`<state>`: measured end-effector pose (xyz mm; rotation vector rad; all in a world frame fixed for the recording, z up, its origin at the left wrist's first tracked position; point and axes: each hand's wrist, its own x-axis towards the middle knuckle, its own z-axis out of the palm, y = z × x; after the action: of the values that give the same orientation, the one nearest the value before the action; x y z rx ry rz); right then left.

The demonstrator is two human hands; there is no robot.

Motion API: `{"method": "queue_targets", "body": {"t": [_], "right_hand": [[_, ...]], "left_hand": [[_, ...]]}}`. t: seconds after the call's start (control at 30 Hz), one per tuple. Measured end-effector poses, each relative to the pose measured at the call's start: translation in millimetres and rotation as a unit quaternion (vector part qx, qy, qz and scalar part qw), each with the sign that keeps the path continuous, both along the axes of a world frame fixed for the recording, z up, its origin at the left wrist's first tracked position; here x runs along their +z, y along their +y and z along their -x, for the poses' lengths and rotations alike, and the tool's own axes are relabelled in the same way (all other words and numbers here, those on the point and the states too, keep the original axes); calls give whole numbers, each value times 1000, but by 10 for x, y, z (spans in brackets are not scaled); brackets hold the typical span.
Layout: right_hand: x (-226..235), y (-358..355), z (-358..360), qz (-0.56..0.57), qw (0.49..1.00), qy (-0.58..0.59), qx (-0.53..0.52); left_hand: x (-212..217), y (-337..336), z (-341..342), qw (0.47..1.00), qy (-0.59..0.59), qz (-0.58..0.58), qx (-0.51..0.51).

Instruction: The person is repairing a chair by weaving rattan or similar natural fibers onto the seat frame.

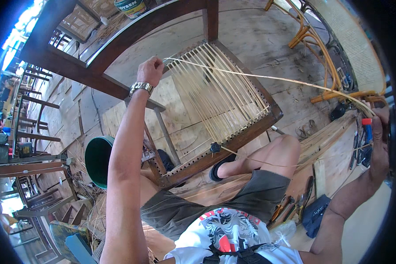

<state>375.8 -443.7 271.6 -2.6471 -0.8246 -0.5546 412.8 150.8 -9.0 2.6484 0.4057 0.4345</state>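
In front of me stands a dark wooden chair, its seat frame [251, 128] drilled with small holes along the rails. Pale cane strands [224, 88] run side by side across the right part of the seat; the left part is open. My left hand [151, 71], with a metal watch at the wrist, is closed at the far left of the seat, pinching one end of a long cane strand [268, 77]. That strand arcs over the seat to my right hand [379, 134], raised at the far right rim and closed around it, fingers partly hidden. A dark peg [215, 148] sits on the front rail.
A green bucket [98, 162] stands left of the chair. Pliers and other hand tools [304, 196] lie at lower right, near a dark pouch [316, 215]. Rattan furniture [325, 57] is at the far right. A paint can [130, 7] stands at the back.
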Motion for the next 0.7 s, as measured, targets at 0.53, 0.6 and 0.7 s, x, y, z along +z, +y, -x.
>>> {"method": "queue_targets", "body": {"t": [0.53, 0.6, 0.7], "right_hand": [[-169, 491, 102, -145, 983, 70, 83], [-170, 606, 129, -147, 979, 94, 102], [-139, 736, 168, -157, 977, 78, 119]], "left_hand": [[179, -44, 32, 990, 49, -130, -18], [193, -79, 57, 995, -22, -98, -21], [236, -108, -6, 999, -22, -34, -12]]}}
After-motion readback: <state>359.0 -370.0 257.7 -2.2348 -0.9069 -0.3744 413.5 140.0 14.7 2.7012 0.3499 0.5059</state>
